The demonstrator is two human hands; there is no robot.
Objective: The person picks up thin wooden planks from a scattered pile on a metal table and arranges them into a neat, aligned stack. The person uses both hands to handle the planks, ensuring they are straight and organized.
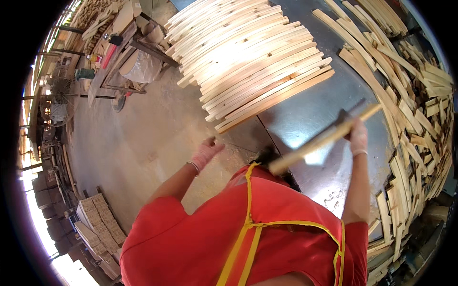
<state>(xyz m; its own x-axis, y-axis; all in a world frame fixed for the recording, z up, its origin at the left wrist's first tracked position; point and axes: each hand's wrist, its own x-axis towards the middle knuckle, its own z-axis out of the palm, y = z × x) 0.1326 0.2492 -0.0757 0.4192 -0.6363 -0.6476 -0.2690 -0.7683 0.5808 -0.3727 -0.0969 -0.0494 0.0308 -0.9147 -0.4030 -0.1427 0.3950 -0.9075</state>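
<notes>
My right hand (359, 137), in a pale glove, is closed around a wooden strip (317, 147) near its far end. The strip slants above a grey metal tabletop, its near end close to my red apron, and it is slightly blurred. My left hand (208, 152), also gloved, hangs to the left of the table with its fingers curled in and nothing visible in them. Just beyond it, many light wooden strips (257, 62) lie side by side in a wide row, their near ends uneven.
Loose wooden strips (424, 119) are heaped along the right side of the metal tabletop (305, 107). At the upper left stands a wooden stand (152, 51) with a plastic bag. A fan (59, 102) is at the far left. Stacked wood (102, 221) sits on the lower left floor.
</notes>
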